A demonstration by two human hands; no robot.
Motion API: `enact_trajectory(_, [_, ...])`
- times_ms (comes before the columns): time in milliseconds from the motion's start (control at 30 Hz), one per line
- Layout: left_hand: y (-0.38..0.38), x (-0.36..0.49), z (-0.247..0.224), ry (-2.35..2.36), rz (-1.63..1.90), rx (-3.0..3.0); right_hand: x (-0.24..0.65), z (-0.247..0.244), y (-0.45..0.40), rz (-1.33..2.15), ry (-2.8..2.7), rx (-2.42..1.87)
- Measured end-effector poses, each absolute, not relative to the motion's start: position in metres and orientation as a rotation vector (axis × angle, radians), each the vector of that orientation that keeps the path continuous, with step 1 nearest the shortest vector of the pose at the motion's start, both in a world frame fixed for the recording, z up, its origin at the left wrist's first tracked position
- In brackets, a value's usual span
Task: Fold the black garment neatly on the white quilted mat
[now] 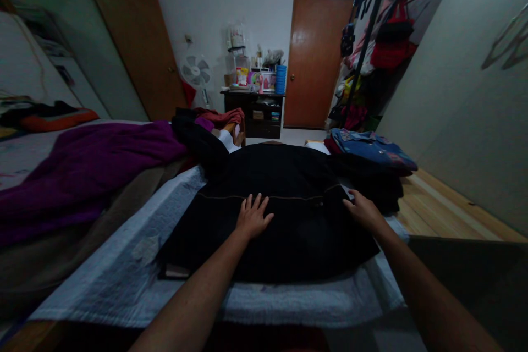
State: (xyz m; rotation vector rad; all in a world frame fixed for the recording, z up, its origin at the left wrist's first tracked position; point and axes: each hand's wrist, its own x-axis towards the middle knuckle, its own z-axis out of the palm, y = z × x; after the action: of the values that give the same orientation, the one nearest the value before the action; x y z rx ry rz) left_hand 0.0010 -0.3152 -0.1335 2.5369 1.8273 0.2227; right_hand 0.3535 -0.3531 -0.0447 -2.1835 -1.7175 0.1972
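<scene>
A black garment (289, 242), which looks like a jacket, lies spread out over a white quilted cloth (289, 305). A thin brown line of stitching runs across it, with a small mark near its right end. My left hand (252, 217) rests flat on the garment's middle, fingers spread, just at that line. At the garment's right edge is my right hand (365, 212), its thumb and fingertips stretched out along the border and a little apart. Some of its fingers are hidden behind the hand. One black sleeve (202, 140) reaches out to the far left.
To the right, a folded blue denim garment (371, 148) tops a stack of dark clothes (371, 176) beside a wooden board (445, 206). A purple blanket (103, 159) covers the bed on the left. Farther back stand a fan (196, 72), a dark cabinet (251, 115) and a door (319, 60).
</scene>
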Motion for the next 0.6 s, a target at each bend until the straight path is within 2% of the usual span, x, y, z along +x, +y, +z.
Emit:
enact_trajectory(233, [-0.314,0.001,-0.136,1.845,0.215,2.561,0.368,-0.038,-0.364,0.920,-1.540,-1.991])
enact_trajectory(300, [-0.314,0.002,-0.136,1.848,0.203,2.557,0.368,-0.038,-0.369,1.006,-1.572,-1.921])
enact_trajectory(600, [-0.314,0.001,-0.137,1.844,0.219,2.563,0.366,-0.041,-0.379,0.515,-1.728,-2.016])
